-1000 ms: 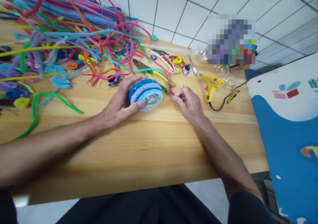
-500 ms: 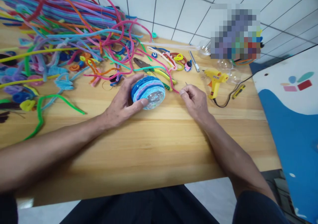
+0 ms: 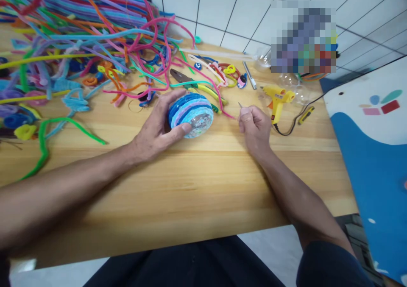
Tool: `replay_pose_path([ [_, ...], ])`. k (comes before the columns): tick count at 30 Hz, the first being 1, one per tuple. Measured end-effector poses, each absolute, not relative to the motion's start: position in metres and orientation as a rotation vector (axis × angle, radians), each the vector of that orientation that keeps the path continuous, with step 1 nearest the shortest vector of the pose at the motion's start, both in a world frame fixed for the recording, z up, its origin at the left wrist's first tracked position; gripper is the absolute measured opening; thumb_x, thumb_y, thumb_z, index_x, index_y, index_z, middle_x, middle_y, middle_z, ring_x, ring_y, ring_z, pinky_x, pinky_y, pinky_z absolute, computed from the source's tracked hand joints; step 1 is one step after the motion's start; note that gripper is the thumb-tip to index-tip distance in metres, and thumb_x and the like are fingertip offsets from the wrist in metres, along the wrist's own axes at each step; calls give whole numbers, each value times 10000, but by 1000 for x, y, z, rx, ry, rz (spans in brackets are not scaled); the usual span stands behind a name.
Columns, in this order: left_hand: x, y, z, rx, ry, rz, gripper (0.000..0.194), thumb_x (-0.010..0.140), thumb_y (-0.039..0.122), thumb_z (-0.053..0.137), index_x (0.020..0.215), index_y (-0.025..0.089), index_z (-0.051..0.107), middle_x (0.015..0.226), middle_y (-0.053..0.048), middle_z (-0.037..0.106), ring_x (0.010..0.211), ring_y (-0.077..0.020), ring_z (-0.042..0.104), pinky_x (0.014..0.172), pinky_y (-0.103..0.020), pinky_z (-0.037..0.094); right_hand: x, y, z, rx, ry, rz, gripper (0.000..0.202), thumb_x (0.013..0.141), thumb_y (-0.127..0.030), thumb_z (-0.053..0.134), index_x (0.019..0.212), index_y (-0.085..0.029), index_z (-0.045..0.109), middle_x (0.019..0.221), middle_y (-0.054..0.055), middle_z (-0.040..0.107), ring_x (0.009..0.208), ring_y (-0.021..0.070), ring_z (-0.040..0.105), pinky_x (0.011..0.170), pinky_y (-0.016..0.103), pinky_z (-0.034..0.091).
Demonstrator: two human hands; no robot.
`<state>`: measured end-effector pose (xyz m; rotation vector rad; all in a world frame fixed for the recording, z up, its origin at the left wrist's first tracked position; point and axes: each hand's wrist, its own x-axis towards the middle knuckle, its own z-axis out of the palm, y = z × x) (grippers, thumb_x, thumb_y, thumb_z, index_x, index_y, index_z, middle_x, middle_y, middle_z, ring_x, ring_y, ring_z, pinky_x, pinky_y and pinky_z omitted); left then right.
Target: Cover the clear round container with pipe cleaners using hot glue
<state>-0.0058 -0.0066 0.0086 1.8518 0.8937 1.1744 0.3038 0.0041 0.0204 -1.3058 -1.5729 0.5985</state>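
Note:
My left hand (image 3: 160, 128) is wrapped round a clear ball (image 3: 190, 115) banded with blue, light blue and lilac pipe cleaner; a bare see-through patch faces me at its lower right. To the right of the ball, my right hand (image 3: 256, 126) is closed in a pinch, and a thin pointed tip (image 3: 240, 104) sticks out above its fingers. What that tip belongs to is mostly hidden. Behind the ball lie pliers with yellow-green handles (image 3: 210, 91), and a pink pipe cleaner (image 3: 222, 109) ends close to my right hand.
A big heap of coloured pipe cleaners (image 3: 95, 37) covers the left and back of the wooden table (image 3: 190, 202). At the right lie a yellow glue gun (image 3: 278, 102) with a black cord, a small yellow cutter (image 3: 306, 116), a silver pen-like tool (image 3: 249, 76) and clear balls (image 3: 289, 80).
My right hand has moved slightly right, away from the ball, and turned so that the thin tip shows more. My left hand keeps its hold on the ball.

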Motion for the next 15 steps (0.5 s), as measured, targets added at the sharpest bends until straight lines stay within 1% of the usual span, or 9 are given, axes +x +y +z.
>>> replay_pose_path([
  [1,-6,-6,9,1857,898,1169,755,1008,629,792,1659,408,479,1759,-45,506,1641,-401,479,1420,-691,354,303,4,20,-1293,-1576,579,403,1038,-584,706,822,-260,601,629,-74,542,566,123,498,575,289,430],
  [3,-6,-6,9,1865,904,1163,762,1008,635,789,1662,399,477,1759,-50,505,1644,-402,475,1421,-684,356,299,2,19,-1260,-1604,567,335,974,-564,794,973,-267,638,776,-56,648,671,134,599,635,293,509],
  [5,-5,-6,9,1867,906,1168,782,998,647,795,1660,372,481,1753,-72,508,1639,-409,482,1416,-680,361,296,-1,18,-1227,-1675,575,329,965,-523,808,1116,-272,659,928,-21,738,765,152,675,695,315,570],
  [6,-5,-5,8,1866,905,1174,794,992,655,799,1657,355,486,1746,-87,515,1632,-415,490,1412,-680,366,295,-3,17,-1212,-1724,571,313,978,-497,793,1153,-272,666,985,-2,766,794,161,698,717,330,589],
  [9,-3,-4,7,1873,903,1196,802,990,664,795,1653,329,493,1722,-113,537,1611,-413,516,1400,-667,383,294,-8,17,-1165,-1867,515,260,1002,-449,766,1176,-271,693,1027,27,794,822,185,726,753,368,618],
  [12,-2,-4,5,1889,912,1210,777,1004,642,787,1654,332,496,1711,-116,550,1605,-398,522,1394,-646,394,294,-10,20,-1132,-1936,494,275,1011,-462,762,1198,-269,701,1028,39,794,850,204,745,781,393,638],
  [15,-1,-4,5,1882,913,1205,766,1015,611,782,1658,317,486,1705,-133,547,1604,-397,521,1386,-652,399,288,-12,29,-1122,-1928,589,410,1012,-528,771,1311,-267,668,1209,86,797,999,238,778,853,424,669],
])
